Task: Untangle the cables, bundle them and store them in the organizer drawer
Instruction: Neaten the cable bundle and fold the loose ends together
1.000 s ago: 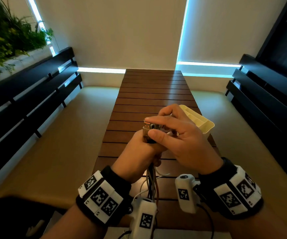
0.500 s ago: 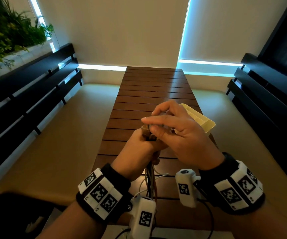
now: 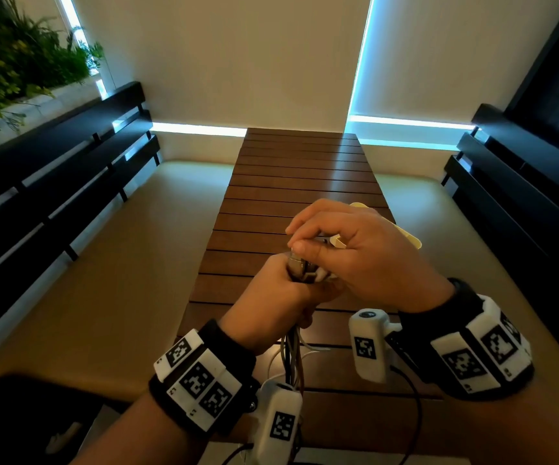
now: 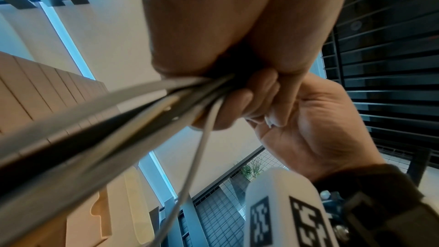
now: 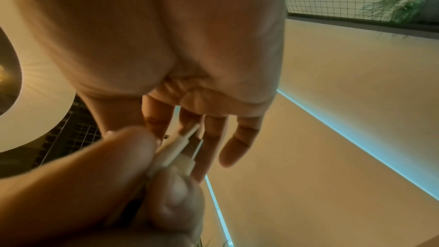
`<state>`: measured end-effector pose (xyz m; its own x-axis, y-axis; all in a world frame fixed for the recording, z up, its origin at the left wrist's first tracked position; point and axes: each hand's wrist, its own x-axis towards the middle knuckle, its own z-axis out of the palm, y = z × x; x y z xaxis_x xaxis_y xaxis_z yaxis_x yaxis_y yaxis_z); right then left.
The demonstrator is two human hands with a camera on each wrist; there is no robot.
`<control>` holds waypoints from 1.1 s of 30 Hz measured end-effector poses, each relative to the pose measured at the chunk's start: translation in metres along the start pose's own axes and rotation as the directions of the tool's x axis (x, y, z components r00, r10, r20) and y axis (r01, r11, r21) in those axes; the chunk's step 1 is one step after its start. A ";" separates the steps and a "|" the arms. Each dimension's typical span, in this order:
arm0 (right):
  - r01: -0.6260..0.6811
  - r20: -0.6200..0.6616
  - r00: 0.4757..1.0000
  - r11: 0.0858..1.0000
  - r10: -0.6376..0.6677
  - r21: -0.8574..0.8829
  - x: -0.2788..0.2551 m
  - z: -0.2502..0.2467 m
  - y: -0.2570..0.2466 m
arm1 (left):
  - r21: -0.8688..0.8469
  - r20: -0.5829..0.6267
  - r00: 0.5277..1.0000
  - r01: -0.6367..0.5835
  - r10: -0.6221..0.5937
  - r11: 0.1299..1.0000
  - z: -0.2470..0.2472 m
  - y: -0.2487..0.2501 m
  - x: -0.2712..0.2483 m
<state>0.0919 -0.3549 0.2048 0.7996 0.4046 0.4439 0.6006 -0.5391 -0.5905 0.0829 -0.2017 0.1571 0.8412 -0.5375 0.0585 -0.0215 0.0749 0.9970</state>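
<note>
My left hand [image 3: 271,297] grips a bundle of several cables [image 3: 291,357] in its fist, held upright above the near end of the wooden table [image 3: 298,182]. Metal and white plugs [image 3: 300,268] stick out of the top of the fist, and the cable tails hang below it. My right hand [image 3: 355,256] hovers over the plugs, its thumb and forefinger pinching at the top of one. In the left wrist view the cables [image 4: 118,115] run into my curled left fingers [image 4: 237,104]. In the right wrist view the white plugs [image 5: 175,147] point at my right fingers [image 5: 213,138]. The cream organizer drawer [image 3: 410,241] lies behind my right hand, mostly hidden.
Black slatted benches stand along the left [image 3: 53,182] and right [image 3: 523,182] of the table. Green plants [image 3: 9,62] grow at the far left. A white sheet [image 3: 338,459] lies at the table's near edge.
My right forefinger has curled down from lying across the plugs to meeting the thumb at their tops. My left hand keeps its hold on the bundle.
</note>
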 end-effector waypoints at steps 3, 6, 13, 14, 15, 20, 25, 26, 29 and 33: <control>0.013 0.007 1.000 1.000 -0.013 -0.010 -0.001 -0.002 0.001 | -0.021 -0.011 1.000 -0.010 0.009 1.000 0.000 -0.002 0.002; 0.025 -0.037 0.999 1.000 -0.024 0.014 -0.001 0.000 0.002 | -0.038 -0.032 0.999 -0.013 0.012 0.999 -0.001 -0.004 0.004; -0.041 -0.167 0.983 0.979 0.075 0.202 -0.012 0.001 0.013 | -0.121 -0.070 0.995 -0.077 0.069 0.990 -0.009 -0.005 0.007; -0.056 -0.202 0.974 0.971 0.104 0.232 -0.015 0.001 0.017 | -0.140 -0.084 0.994 -0.080 0.068 0.987 -0.011 -0.006 0.007; -0.090 -0.210 0.966 0.959 0.150 0.269 -0.019 0.001 0.020 | -0.156 -0.097 0.993 -0.080 0.065 0.985 -0.012 -0.007 0.007; -0.242 -0.054 0.958 0.892 0.283 0.382 -0.032 0.004 0.023 | -0.166 -0.114 0.990 -0.103 0.085 0.981 -0.014 -0.012 0.009; -0.197 -0.085 0.962 0.875 0.260 0.442 -0.029 0.004 0.018 | -0.141 -0.072 0.992 -0.114 0.105 0.983 -0.010 -0.013 0.008; -0.200 -0.091 0.960 0.875 0.265 0.441 -0.028 0.005 0.018 | -0.139 -0.061 0.993 -0.113 0.106 0.984 -0.008 -0.013 0.008; -0.222 -0.111 0.950 0.880 0.292 0.420 -0.022 0.008 0.019 | -0.165 -0.069 0.994 -0.099 0.088 0.981 -0.006 -0.012 0.007; -0.235 -0.105 0.957 0.938 0.269 0.256 -0.019 0.005 0.019 | -0.174 -0.063 0.994 -0.096 0.086 0.980 -0.007 -0.010 0.003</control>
<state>0.0879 -0.3692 0.1820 0.9269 0.1649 0.3371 0.3753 -0.4111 -0.8308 0.0895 -0.1979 0.1472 0.8686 -0.4751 0.1409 -0.0079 0.2711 0.9625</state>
